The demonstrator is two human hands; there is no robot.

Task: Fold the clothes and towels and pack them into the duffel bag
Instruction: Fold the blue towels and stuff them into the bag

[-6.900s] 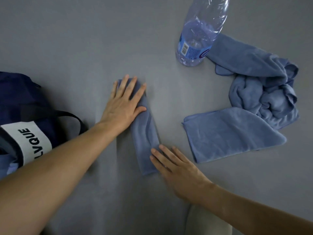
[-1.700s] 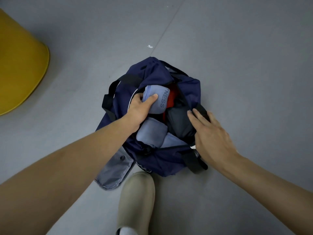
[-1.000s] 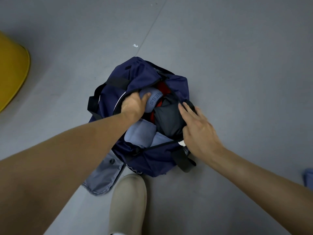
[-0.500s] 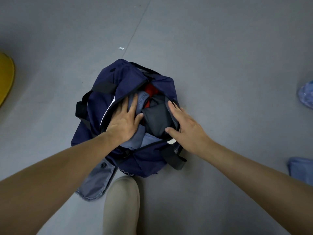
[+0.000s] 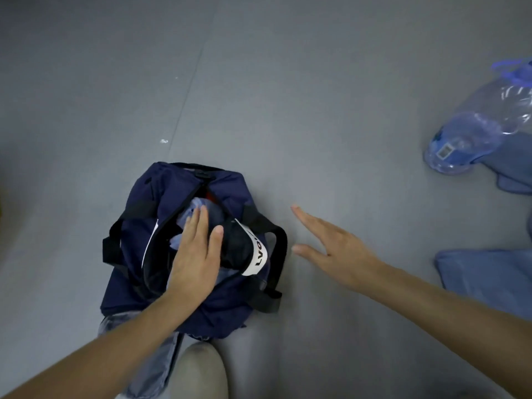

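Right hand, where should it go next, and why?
Probably reach right to the blue towel on the floor. The right hand is open and empty beside the duffel bag, the left hand presses the packed clothes flat, and that towel is not yet packed.

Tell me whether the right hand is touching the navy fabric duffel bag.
Apart. Head view shows grey floor between the right hand and the navy fabric duffel bag's black strap.

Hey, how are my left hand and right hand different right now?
The left hand rests flat on the clothes inside the duffel bag; the right hand is over the floor beside it. Left fingers lie together, right fingers spread. Both are open, holding nothing.
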